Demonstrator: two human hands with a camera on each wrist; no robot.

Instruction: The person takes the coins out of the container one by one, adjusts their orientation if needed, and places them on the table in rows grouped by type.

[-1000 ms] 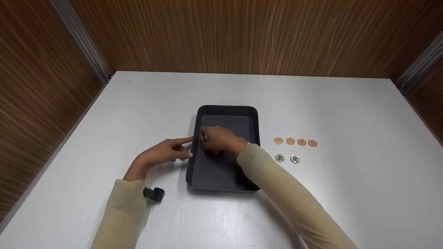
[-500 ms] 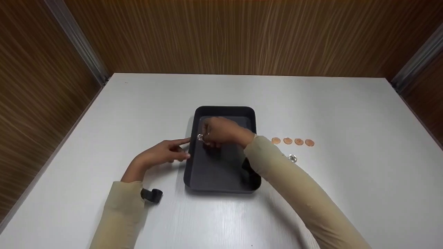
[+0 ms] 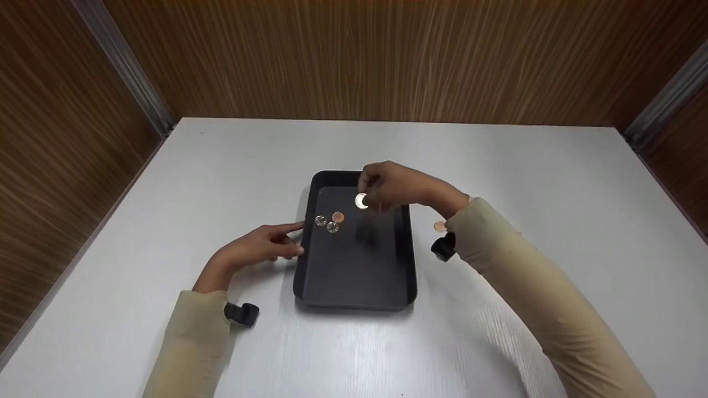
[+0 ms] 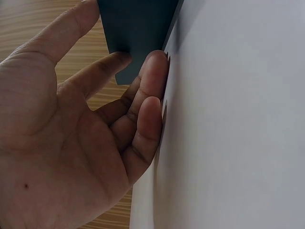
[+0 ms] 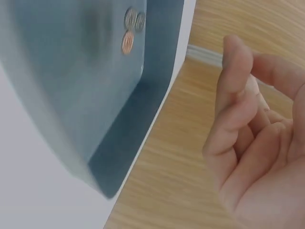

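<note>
right hand: raised over the far end of the black tray, fingers curled. A silver coin shows at its fingertips; grip looks like a pinch on it, but the right wrist view does not show the coin, so contact is not fully clear.
right hand, wrist view: fingers bent toward the palm, thumb close to the forefinger, tray below and to the left.
left hand: rests on the worktop at the tray's left wall, forefinger stretched out to the rim, other fingers loosely bent. Grip released, holds nothing.
left hand, wrist view: palm open, fingertips against the tray's outer wall and the worktop.
black tray: rectangular, middle of the worktop, long side running away from the person.
coins in tray: three, clustered near the left wall in the far half; two silver, one copper; also seen in the right wrist view. They lie touching or just beside each other.
silver coin position: above the tray's far half, right of the three coins, apart from them.
copper coin on worktop: just right of the tray, partly hidden by the right sleeve.
wrist cameras: black units on both sleeves, left, right.
backdrop: brown wood-grain panels around the worktop.
</note>
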